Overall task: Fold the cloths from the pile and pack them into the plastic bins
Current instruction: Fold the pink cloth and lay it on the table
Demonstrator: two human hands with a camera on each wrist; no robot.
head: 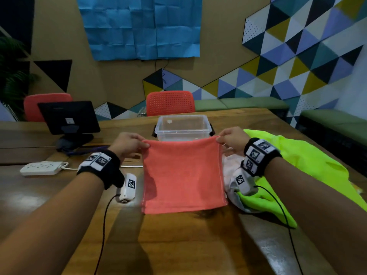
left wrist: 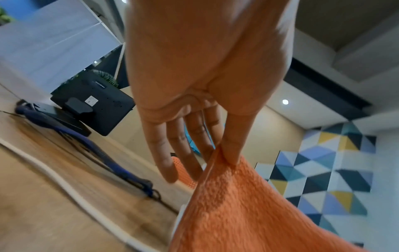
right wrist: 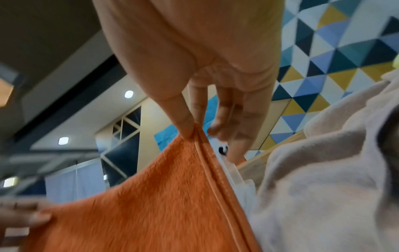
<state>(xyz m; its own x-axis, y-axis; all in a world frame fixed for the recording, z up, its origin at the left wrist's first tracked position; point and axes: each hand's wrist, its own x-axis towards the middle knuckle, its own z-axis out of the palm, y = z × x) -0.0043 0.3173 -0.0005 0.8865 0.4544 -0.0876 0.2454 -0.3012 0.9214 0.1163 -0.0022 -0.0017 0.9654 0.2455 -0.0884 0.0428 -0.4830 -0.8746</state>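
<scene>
1. No writing can be read; the black wristbands carry square black-and-white markers, and a white label on the back of the monitor [head: 68, 117] is too small to make out
2. The surface is a wooden table [head: 178, 245], with a white power strip [head: 40, 168] at the left and the monitor behind it
3. Two red chairs stand beyond the table; the wall behind has a creased blue sheet [head: 142, 26] and panels of coloured triangles
4. The left hand [head: 129, 144] pinches the upper left corner of the orange cloth [head: 181, 175] between thumb and fingers, the other fingers loosely extended
5. The right hand [head: 231, 138] pinches the upper right corner in the same way
6. The cloth hangs stretched between both hands, its lower edge at the table
7. The clear bin [head: 182, 128] stands just behind the cloth
8. The pile lies to the right: a white cloth [head: 231, 175] beside the orange one, a neon-green cloth [head: 301, 169] beyond it
</scene>
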